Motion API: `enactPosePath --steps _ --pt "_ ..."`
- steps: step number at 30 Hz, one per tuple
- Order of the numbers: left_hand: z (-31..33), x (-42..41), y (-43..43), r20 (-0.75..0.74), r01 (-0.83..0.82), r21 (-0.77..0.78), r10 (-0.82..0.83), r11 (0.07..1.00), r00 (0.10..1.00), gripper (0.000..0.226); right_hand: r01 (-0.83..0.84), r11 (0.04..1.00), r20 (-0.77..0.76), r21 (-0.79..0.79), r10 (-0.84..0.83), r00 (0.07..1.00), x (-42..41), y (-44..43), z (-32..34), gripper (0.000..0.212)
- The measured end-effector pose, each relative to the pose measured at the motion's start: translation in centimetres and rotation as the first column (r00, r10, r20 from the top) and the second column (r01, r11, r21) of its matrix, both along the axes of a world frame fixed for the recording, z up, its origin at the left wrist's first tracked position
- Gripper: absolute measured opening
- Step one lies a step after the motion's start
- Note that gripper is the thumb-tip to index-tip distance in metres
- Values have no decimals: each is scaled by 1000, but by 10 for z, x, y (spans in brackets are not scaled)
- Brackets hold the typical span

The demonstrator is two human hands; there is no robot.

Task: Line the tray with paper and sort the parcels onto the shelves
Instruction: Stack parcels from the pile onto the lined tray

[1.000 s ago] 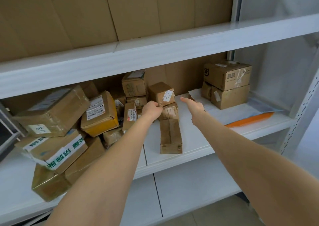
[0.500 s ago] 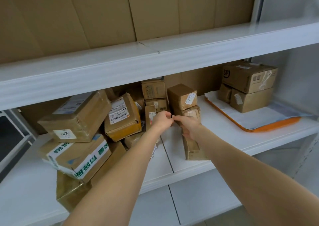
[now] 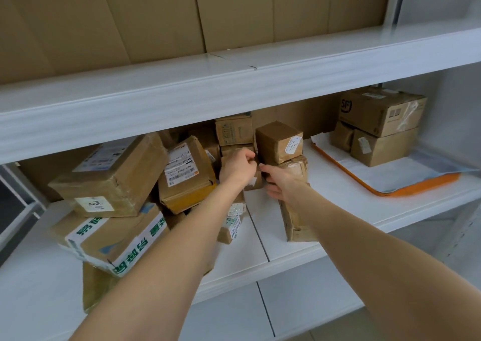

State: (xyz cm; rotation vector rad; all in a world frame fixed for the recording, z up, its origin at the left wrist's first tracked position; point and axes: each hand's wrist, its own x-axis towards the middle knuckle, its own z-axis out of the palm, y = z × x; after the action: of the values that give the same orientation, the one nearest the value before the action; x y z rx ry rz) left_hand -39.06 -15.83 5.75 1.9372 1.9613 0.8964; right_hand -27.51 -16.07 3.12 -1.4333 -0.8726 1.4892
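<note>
Orange tray (image 3: 416,189), right of both hands: paper (image 3: 395,174) laid, three stacked parcels (image 3: 380,116) aboard. Lining judged done.
Parcel heap (image 3: 109,181), left of the hands on the same shelf (image 3: 338,205), unsorted.
Left hand (image 3: 238,168) curled, grip unclear; right hand (image 3: 281,181) loose-fingered.

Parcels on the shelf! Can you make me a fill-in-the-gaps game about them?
1. The tray at the right end of the shelf has an ____ rim.
2. The box marked SF sits on ____ of two smaller boxes on the tray.
3. The tray is lined with white ____.
4. Of the left hand and the right hand, the one curled like a fist is the ____.

Missing words: orange, top, paper, left.
</note>
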Motion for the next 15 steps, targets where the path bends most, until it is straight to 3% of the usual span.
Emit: enactPosePath --steps 8,12,15 --pt "62 -57 -18 -265 -223 267 294 938 919 30 -83 986 -99 142 98 990 -87 5 42 18" --pt "77 -106 -32 -319 -379 317 474 869 821 25 -204 967 -176 150 229 957 -132 -10 62 32" --pt "81 -156 -34 -231 -421 227 469 878 853 32 -300 945 -188 133 321 928 -151 -25 68 48"
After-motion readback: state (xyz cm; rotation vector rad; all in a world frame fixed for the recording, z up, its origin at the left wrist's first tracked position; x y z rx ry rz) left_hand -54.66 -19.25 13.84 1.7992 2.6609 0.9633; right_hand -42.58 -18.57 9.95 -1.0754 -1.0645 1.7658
